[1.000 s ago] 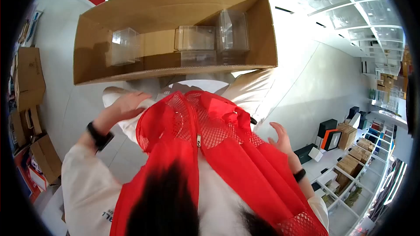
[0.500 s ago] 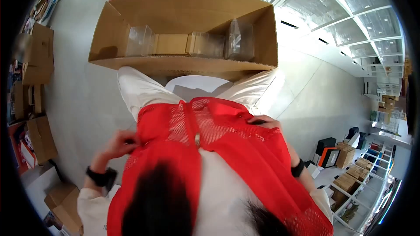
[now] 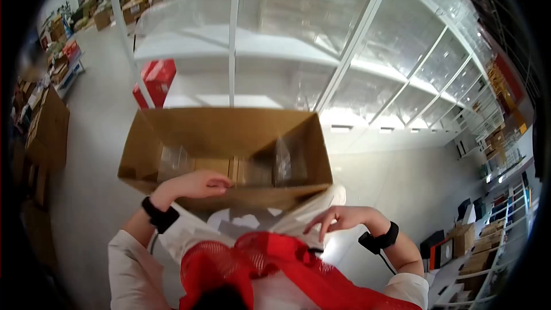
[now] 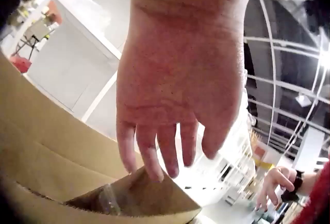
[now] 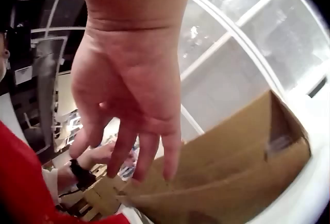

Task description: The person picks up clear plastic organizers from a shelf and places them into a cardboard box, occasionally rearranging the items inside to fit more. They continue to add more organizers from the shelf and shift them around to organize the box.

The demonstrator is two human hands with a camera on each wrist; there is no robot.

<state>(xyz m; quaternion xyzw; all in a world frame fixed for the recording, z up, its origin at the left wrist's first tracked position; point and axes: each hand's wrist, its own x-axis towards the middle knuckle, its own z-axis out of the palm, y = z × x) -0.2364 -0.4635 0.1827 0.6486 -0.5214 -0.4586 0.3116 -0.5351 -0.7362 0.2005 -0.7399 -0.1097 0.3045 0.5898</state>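
Note:
A long open cardboard box (image 3: pixel 224 129) stands before the person's knees. Inside it, a clear plastic container (image 3: pixel 173 162) sits at the left end and another clear container (image 3: pixel 283 161) towards the right. Over the box's near edge hovers the left hand (image 3: pixel 198 183), empty, its fingers loosely extended in the left wrist view. The right hand (image 3: pixel 340 218) is raised above the right thigh, near the box's front right corner, with relaxed fingers and nothing held. A red mesh vest (image 3: pixel 252 252) covers the person's front.
White-framed shelving (image 3: pixel 287 40) with clear items rises behind the box. On its lower level at the left is a red box (image 3: pixel 155 82). Cardboard boxes (image 3: pixel 49 132) line the far left, and a rack of cartons (image 3: pixel 488 247) stands at the right.
The hands have left the vest's sides and moved forward, the left over the box edge and the right above the thigh. The head view has tilted up towards the shelving.

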